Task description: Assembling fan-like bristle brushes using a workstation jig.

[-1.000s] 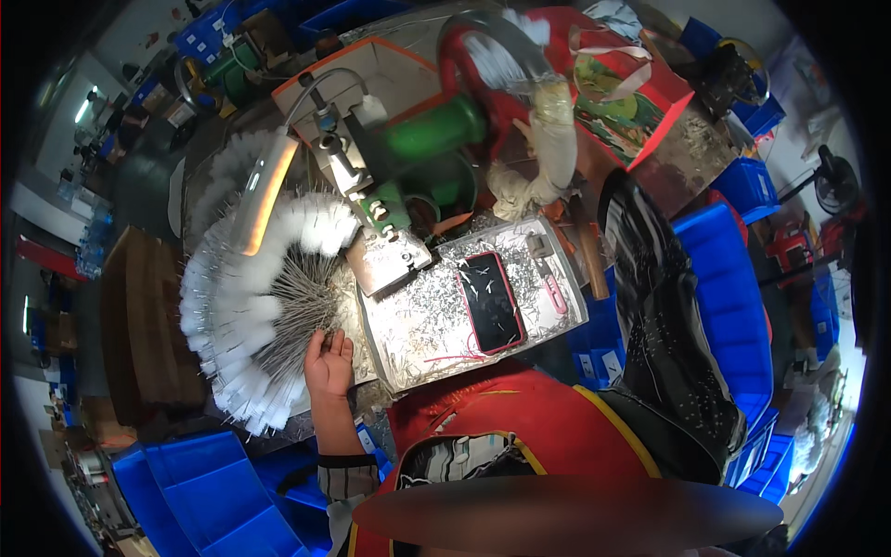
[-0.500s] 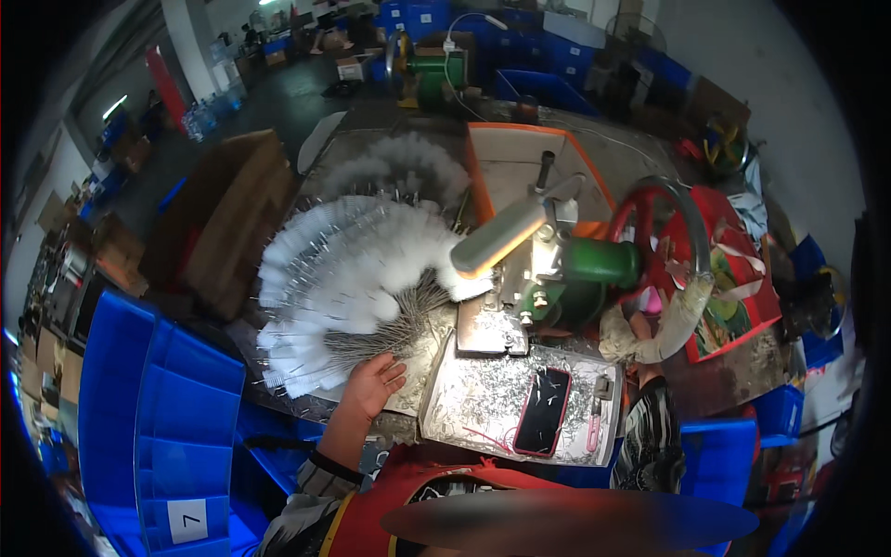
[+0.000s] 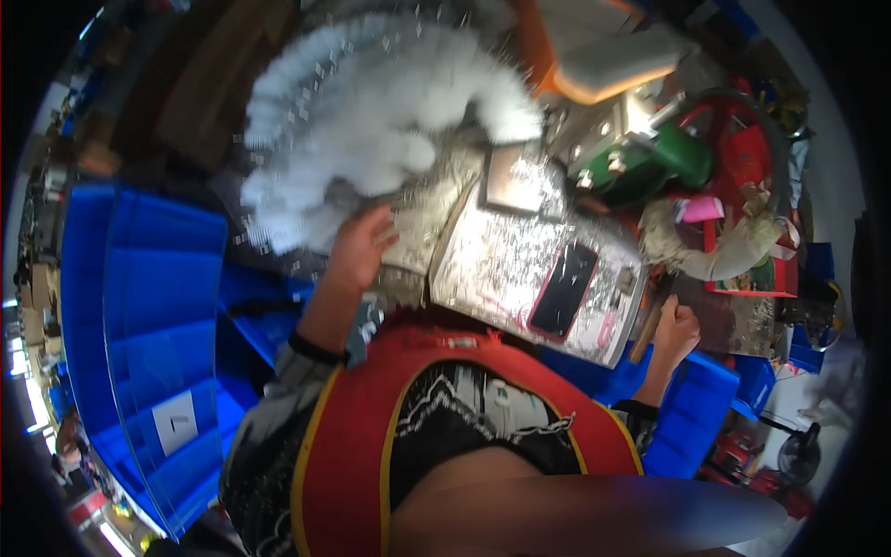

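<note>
My left hand (image 3: 362,246), slightly smeared, has its fingers apart at the near edge of a large fanned pile of white bristle brushes (image 3: 362,121). It seems to hold nothing. My right hand (image 3: 679,330) is curled into a fist to the right of the shallow metal tray (image 3: 445,278); whatever lies inside the fingers is hidden. A brown wooden strip (image 3: 645,330) shows between that fist and the tray. Beyond the fist is a cloth-wrapped part of the handwheel (image 3: 687,255). Metal bits litter the tray, where a dark phone (image 3: 564,290) with a red edge lies.
A green hand-cranked machine (image 3: 682,153) stands behind the tray under a lit lamp (image 3: 617,70). A tall blue bin (image 3: 139,343) is at my left, another blue bin (image 3: 696,408) at my right. At the far right sits a red box (image 3: 780,278).
The view has tipped down, so the bench appears higher. My right hand has come away from beside the wrapped wheel rim toward my body. My left hand stays by the brush pile.
</note>
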A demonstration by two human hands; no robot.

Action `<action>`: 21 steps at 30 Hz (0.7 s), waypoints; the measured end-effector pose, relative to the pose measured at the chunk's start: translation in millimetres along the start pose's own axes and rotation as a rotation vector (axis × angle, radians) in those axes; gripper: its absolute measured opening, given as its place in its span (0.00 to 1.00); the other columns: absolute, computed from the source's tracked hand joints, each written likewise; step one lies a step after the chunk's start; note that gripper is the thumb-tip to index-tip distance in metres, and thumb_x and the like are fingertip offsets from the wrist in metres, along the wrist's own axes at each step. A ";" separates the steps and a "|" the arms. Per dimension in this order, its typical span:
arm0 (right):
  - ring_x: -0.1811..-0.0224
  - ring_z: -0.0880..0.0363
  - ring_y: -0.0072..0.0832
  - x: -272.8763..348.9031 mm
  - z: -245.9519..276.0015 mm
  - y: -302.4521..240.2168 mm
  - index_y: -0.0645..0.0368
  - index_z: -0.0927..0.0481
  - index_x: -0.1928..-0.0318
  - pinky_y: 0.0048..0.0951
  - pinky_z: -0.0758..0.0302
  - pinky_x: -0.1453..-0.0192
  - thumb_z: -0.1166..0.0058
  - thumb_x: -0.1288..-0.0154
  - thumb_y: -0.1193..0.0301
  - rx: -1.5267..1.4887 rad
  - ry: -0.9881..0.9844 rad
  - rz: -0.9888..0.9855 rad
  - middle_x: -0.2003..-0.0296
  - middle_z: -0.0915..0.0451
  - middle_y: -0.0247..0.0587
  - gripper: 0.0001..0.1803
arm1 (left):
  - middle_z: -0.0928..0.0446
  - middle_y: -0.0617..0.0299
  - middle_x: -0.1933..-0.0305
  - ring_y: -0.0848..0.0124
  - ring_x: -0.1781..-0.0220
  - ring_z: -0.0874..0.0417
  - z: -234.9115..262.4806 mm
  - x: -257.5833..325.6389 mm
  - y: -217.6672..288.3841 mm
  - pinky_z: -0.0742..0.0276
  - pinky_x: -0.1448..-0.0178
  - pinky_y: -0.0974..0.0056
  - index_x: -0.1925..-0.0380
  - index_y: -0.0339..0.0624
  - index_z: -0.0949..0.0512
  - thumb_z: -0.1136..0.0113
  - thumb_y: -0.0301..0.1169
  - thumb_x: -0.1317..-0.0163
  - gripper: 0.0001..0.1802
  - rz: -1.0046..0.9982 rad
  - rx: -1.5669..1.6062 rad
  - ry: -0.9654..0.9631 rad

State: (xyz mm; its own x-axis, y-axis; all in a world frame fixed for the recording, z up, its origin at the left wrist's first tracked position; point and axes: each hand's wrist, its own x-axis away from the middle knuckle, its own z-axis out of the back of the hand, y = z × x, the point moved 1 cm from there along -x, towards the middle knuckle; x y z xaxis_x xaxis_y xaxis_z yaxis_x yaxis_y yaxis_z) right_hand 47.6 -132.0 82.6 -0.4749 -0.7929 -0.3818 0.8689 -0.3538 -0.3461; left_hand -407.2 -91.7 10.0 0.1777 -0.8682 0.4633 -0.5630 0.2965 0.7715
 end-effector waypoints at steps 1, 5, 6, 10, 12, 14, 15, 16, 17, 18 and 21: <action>0.89 0.34 0.39 10.8 8.3 -5.3 0.64 0.29 0.88 0.36 0.37 0.80 0.46 0.49 0.63 -0.076 0.074 -0.029 0.91 0.32 0.44 0.20 | 0.31 0.55 0.56 0.64 0.60 0.26 -1.8 -0.4 1.2 0.28 0.56 0.61 0.57 0.34 0.31 0.45 0.31 0.45 0.17 -0.037 -0.003 0.050; 0.86 0.36 0.20 66.2 0.7 -49.1 0.61 0.30 0.85 0.27 0.40 0.81 0.45 0.48 0.74 -0.456 -0.167 0.135 0.89 0.32 0.36 0.13 | 0.31 0.53 0.52 0.63 0.53 0.26 27.3 -19.6 -21.1 0.27 0.52 0.60 0.57 0.33 0.32 0.47 0.28 0.44 0.16 -0.502 -0.770 -0.060; 0.85 0.36 0.19 77.1 -5.1 -67.6 0.60 0.29 0.84 0.24 0.39 0.80 0.45 0.49 0.76 -0.573 -0.234 0.242 0.88 0.32 0.34 0.11 | 0.31 0.53 0.52 0.63 0.53 0.26 32.6 -27.2 -27.4 0.27 0.52 0.60 0.57 0.33 0.32 0.47 0.28 0.44 0.16 -0.488 -0.764 -0.042; 0.85 0.33 0.25 98.5 -27.8 -151.8 0.61 0.31 0.81 0.23 0.36 0.79 0.47 0.51 0.80 -0.810 -0.496 0.609 0.85 0.32 0.38 0.07 | 0.28 0.60 0.56 0.65 0.56 0.25 -1.6 -14.7 -20.0 0.27 0.54 0.62 0.58 0.38 0.31 0.48 0.31 0.44 0.14 -0.433 0.087 -0.040; 0.80 0.29 0.30 101.0 -42.9 -188.1 0.62 0.27 0.75 0.26 0.32 0.76 0.43 0.52 0.76 -0.840 -0.625 0.725 0.80 0.29 0.41 0.06 | 0.27 0.63 0.59 0.65 0.59 0.24 1.5 -13.7 -19.1 0.27 0.56 0.62 0.59 0.40 0.30 0.49 0.33 0.44 0.13 -0.277 0.539 -0.006; 0.71 0.27 0.40 99.5 -64.2 -227.4 0.66 0.27 0.72 0.31 0.29 0.69 0.40 0.54 0.70 -0.790 -0.547 0.919 0.71 0.27 0.46 0.13 | 0.27 0.65 0.64 0.67 0.63 0.26 22.5 -36.2 -32.2 0.29 0.57 0.60 0.60 0.44 0.30 0.53 0.36 0.42 0.13 -0.415 0.742 -0.897; 0.70 0.27 0.41 97.0 -75.6 -242.5 0.67 0.27 0.72 0.32 0.28 0.68 0.40 0.54 0.68 -0.758 -0.501 0.957 0.66 0.28 0.48 0.15 | 0.27 0.65 0.64 0.67 0.63 0.26 23.8 -35.7 -30.4 0.29 0.57 0.60 0.60 0.44 0.30 0.53 0.36 0.42 0.13 -0.408 0.743 -0.899; 0.66 0.27 0.43 91.3 -84.9 -250.5 0.68 0.28 0.71 0.34 0.29 0.65 0.40 0.55 0.67 -0.668 -0.503 1.021 0.61 0.30 0.48 0.17 | 0.28 0.66 0.66 0.69 0.64 0.26 21.7 -33.4 -25.4 0.29 0.58 0.61 0.61 0.45 0.30 0.55 0.37 0.41 0.12 -0.497 0.371 -0.793; 0.66 0.27 0.43 88.4 -88.8 -257.8 0.68 0.28 0.71 0.34 0.29 0.65 0.40 0.55 0.67 -0.674 -0.481 1.023 0.61 0.30 0.48 0.17 | 0.29 0.66 0.68 0.70 0.65 0.27 19.5 -31.0 -20.0 0.29 0.60 0.62 0.62 0.46 0.30 0.57 0.38 0.41 0.12 -0.577 0.004 -0.667; 0.64 0.28 0.44 84.2 -96.2 -269.7 0.68 0.28 0.72 0.36 0.29 0.64 0.40 0.55 0.66 -0.667 -0.448 1.019 0.61 0.31 0.49 0.17 | 0.30 0.67 0.70 0.71 0.66 0.27 18.6 -33.7 -13.9 0.29 0.61 0.63 0.62 0.47 0.30 0.59 0.38 0.40 0.12 -0.649 -0.354 -0.509; 0.62 0.29 0.45 66.5 -119.2 -300.0 0.66 0.27 0.74 0.39 0.31 0.61 0.40 0.55 0.65 -0.630 -0.431 0.959 0.60 0.33 0.50 0.16 | 0.29 0.66 0.68 0.70 0.64 0.27 -16.0 -30.4 11.4 0.30 0.59 0.63 0.63 0.46 0.31 0.59 0.38 0.40 0.11 -0.092 0.539 0.019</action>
State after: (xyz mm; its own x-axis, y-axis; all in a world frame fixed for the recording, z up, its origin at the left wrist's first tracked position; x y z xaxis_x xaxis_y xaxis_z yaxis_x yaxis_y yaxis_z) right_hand -261.2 -19.5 58.9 0.5095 -0.7415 -0.4365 0.5647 0.6709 -0.4806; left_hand -406.2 -55.5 11.8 0.2571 -0.8721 0.4164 -0.8775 -0.0301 0.4787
